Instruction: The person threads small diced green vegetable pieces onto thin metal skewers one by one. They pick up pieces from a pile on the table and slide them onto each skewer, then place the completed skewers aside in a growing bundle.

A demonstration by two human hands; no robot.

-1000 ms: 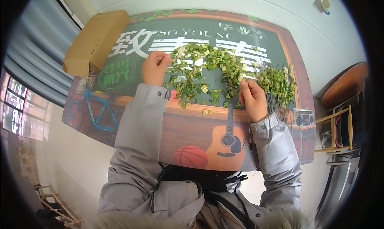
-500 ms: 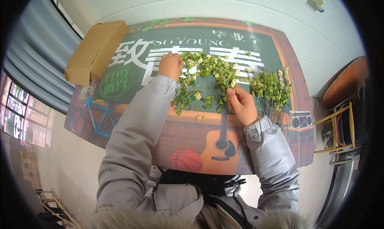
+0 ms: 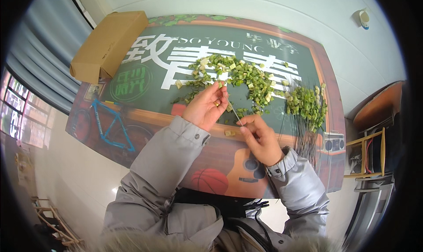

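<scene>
My left hand (image 3: 204,108), palm turned up over the table, pinches a small green chopped piece (image 3: 220,84) between its fingertips. In the fingers of my right hand (image 3: 263,139), closed, is a thin stick (image 3: 235,113) that slants up toward the left hand. Whether its tip touches the piece is hard to make out. Beyond both hands lies a loose, curved pile of green and pale chopped pieces (image 3: 255,80). To the right rests a bundle of thin dark sticks (image 3: 305,139) with green pieces threaded on their far ends (image 3: 304,104).
A cardboard box (image 3: 108,45) sits at the table's far left corner. The table (image 3: 163,142) has a printed cover with blackboard, guitar and basketball pictures. A grey-blue curtain (image 3: 48,45) hangs at left, and a wooden-framed chair (image 3: 368,150) stands at right.
My left hand has drawn back from the pile toward me, now with a green piece in its fingertips. The right hand has come nearer and lower, bringing the stick close to the left hand.
</scene>
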